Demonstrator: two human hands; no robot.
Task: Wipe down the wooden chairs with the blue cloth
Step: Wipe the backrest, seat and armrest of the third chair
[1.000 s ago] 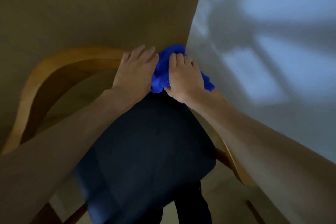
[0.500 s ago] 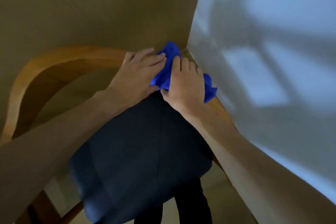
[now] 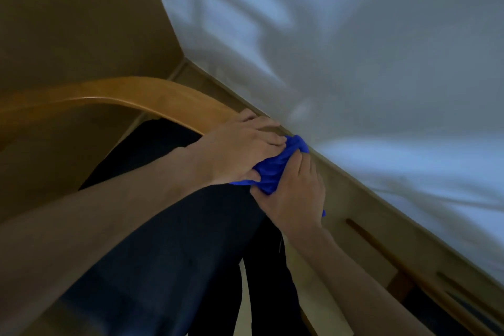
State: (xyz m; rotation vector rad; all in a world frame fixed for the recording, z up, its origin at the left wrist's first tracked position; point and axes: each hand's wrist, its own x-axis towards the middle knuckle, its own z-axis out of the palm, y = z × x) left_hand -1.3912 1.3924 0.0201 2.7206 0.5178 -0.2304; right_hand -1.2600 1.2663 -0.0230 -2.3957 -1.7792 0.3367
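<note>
Now, in the head view, my left hand (image 3: 240, 148) lies flat, fingers straight and together, pressing the blue cloth (image 3: 274, 169) onto the curved wooden chair rail (image 3: 131, 93). My right hand (image 3: 293, 194) covers the cloth's near end; its fingers look laid over the bunched fabric, though I cannot tell whether the thumb curls under it. The cloth sits wadded between both hands, right where the rail runs toward the white wall (image 3: 381, 63).

Compared with half a second ago, both hands and cloth have slid rightward along the rail, away from the corner and down the side nearest the wall. I judge this as the wipe advancing round the chair's arc, with the long left sweep of the rail now bare behind my hands.

Room is tight on the right: the cloth's far tip is touching or just beside the wall's base strip (image 3: 354, 188). Leftward, the rail lies open. The dark seat cushion (image 3: 163, 226) sits below my forearms.
</note>
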